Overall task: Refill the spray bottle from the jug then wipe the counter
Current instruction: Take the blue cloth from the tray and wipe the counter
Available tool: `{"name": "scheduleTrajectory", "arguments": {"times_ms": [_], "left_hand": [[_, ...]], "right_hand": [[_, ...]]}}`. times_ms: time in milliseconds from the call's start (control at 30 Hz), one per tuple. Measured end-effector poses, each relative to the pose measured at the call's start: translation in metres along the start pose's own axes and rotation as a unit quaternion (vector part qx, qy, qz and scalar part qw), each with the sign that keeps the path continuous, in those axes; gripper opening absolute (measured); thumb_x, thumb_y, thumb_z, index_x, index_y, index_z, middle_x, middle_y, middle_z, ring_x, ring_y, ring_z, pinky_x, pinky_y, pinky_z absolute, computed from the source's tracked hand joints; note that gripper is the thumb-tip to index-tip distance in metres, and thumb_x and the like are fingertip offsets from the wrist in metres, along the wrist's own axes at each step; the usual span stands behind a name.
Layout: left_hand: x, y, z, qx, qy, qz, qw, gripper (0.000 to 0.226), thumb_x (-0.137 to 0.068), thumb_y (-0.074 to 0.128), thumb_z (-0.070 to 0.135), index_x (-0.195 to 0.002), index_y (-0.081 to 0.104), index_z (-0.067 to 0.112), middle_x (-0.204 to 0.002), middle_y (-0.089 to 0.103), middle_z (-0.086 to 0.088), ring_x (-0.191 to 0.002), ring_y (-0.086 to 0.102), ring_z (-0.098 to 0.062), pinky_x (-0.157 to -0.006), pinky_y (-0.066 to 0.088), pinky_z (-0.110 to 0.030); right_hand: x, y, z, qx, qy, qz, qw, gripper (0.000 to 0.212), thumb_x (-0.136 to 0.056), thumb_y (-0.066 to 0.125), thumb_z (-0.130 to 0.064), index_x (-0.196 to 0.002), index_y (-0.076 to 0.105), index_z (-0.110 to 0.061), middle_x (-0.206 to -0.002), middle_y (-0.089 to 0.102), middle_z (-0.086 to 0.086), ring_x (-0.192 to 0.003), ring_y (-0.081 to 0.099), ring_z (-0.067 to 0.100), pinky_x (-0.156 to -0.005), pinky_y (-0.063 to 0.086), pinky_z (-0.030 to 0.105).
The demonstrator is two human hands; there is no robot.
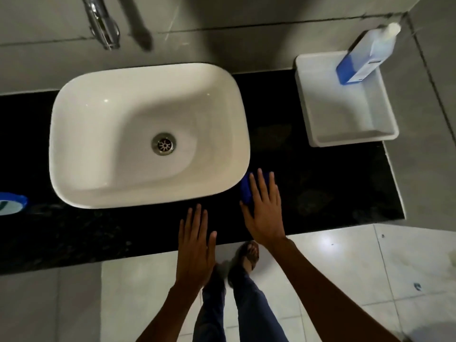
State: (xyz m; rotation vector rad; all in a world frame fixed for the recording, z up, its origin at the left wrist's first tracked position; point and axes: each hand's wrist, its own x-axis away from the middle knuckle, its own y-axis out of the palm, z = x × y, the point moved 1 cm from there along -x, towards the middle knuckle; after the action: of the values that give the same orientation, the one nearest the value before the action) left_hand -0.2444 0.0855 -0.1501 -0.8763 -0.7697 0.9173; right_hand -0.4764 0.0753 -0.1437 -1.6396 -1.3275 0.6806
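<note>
My right hand (265, 213) lies flat, fingers spread, pressing a blue cloth (245, 191) onto the black counter (333, 183) just right of the white sink (148, 134). Only the cloth's left edge shows past my fingers. My left hand (196, 245) hovers flat and empty over the counter's front edge, fingers together. A bottle with blue liquid and a white top (365, 55) stands tilted in the white tub (345, 139) at the back right. A blue-rimmed white object (12, 202) shows at the far left edge; I cannot tell what it is.
A chrome tap (103, 23) hangs from the tiled wall above the sink. The counter ends on the right near the tub. Below the counter's front edge lie a light tiled floor (370, 267) and my feet (249, 255).
</note>
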Motion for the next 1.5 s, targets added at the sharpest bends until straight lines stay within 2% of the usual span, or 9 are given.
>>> {"name": "scheduleTrajectory", "arguments": {"times_ms": [200,400,567,800,967,1033,1167,1300,1500], "left_hand": [[-0.001,0.002,-0.013,-0.004,-0.002,0.035,0.999,0.057,-0.113,0.020,0.034,-0.167,0.018,0.018,-0.178,0.010,-0.003,-0.166,0.008,-0.026,-0.133,0.014,-0.054],[0.004,-0.008,-0.021,-0.021,-0.027,0.052,0.998,0.057,-0.112,0.019,0.035,-0.167,0.016,0.020,-0.178,0.008,-0.002,-0.166,0.005,-0.027,-0.133,0.012,-0.056],[0.003,-0.014,-0.035,-0.044,-0.060,0.097,0.992,0.055,-0.113,0.018,0.035,-0.166,0.024,0.018,-0.177,0.014,-0.004,-0.166,0.007,-0.026,-0.134,0.009,-0.055],[0.008,-0.025,-0.071,-0.048,-0.048,0.110,0.992,0.055,-0.113,0.023,0.031,-0.164,0.027,0.013,-0.176,0.017,-0.007,-0.165,0.009,-0.027,-0.133,0.013,-0.057],[0.012,-0.044,-0.103,-0.054,-0.036,0.090,0.994,0.056,-0.113,0.020,0.037,-0.163,0.032,0.013,-0.175,0.020,-0.010,-0.165,0.013,-0.030,-0.131,0.015,-0.059],[0.017,-0.053,-0.114,-0.060,-0.039,0.086,0.994,0.056,-0.113,0.022,0.039,-0.163,0.032,0.016,-0.176,0.017,-0.009,-0.165,0.011,-0.030,-0.132,0.014,-0.059],[0.026,-0.067,-0.144,-0.071,-0.038,0.093,0.992,0.056,-0.112,0.027,0.040,-0.165,0.029,0.022,-0.177,0.012,-0.006,-0.166,0.007,-0.029,-0.132,0.013,-0.059],[0.029,-0.078,-0.175,-0.064,-0.052,0.109,0.991,0.058,-0.111,0.026,0.043,-0.166,0.025,0.022,-0.178,0.009,-0.004,-0.166,0.004,-0.027,-0.132,0.012,-0.059],[0.036,-0.085,-0.208,-0.057,-0.058,0.135,0.987,0.056,-0.112,0.026,0.037,-0.166,0.025,0.022,-0.178,0.010,-0.003,-0.166,0.006,-0.026,-0.133,0.012,-0.057]], "right_hand": [[0.060,0.034,-0.005,0.033,-0.140,-0.054,0.988,0.076,-0.105,0.045,-0.047,-0.168,0.011,-0.025,-0.177,0.003,-0.001,-0.164,-0.001,0.031,-0.130,0.015,0.055],[0.066,0.020,0.017,0.063,-0.042,-0.008,0.997,0.075,-0.104,0.038,-0.048,-0.168,0.009,-0.023,-0.177,0.001,0.001,-0.164,-0.003,0.031,-0.131,0.012,0.057],[0.028,0.031,-0.028,0.050,0.037,0.033,0.998,0.075,-0.105,0.039,-0.048,-0.168,0.009,-0.022,-0.177,-0.001,0.002,-0.164,-0.008,0.033,-0.132,0.009,0.055],[0.048,0.071,-0.086,0.020,-0.099,-0.003,0.995,0.081,-0.101,0.051,-0.041,-0.168,0.010,-0.021,-0.177,0.000,0.001,-0.164,-0.004,0.031,-0.132,0.011,0.054],[0.072,0.072,-0.074,0.044,-0.185,-0.030,0.981,0.078,-0.102,0.048,-0.043,-0.168,0.012,-0.023,-0.177,0.004,-0.002,-0.164,0.001,0.029,-0.132,0.009,0.055],[0.077,0.067,-0.061,0.089,-0.163,-0.021,0.982,0.077,-0.103,0.042,-0.049,-0.168,0.010,-0.024,-0.177,0.003,-0.002,-0.164,0.001,0.029,-0.129,0.012,0.061],[0.069,0.069,-0.072,0.093,-0.002,0.030,0.995,0.073,-0.106,0.030,-0.055,-0.168,0.006,-0.024,-0.177,-0.001,0.000,-0.164,-0.004,0.031,-0.131,0.006,0.058],[0.055,0.092,-0.130,0.063,0.116,0.070,0.989,0.077,-0.106,0.038,-0.052,-0.168,0.006,-0.019,-0.177,0.000,0.006,-0.163,-0.006,0.036,-0.131,0.009,0.058],[0.049,0.131,-0.217,0.042,0.061,0.033,0.997,0.079,-0.105,0.041,-0.047,-0.168,0.007,-0.016,-0.177,0.001,0.009,-0.163,-0.008,0.037,-0.131,0.009,0.059]]}}
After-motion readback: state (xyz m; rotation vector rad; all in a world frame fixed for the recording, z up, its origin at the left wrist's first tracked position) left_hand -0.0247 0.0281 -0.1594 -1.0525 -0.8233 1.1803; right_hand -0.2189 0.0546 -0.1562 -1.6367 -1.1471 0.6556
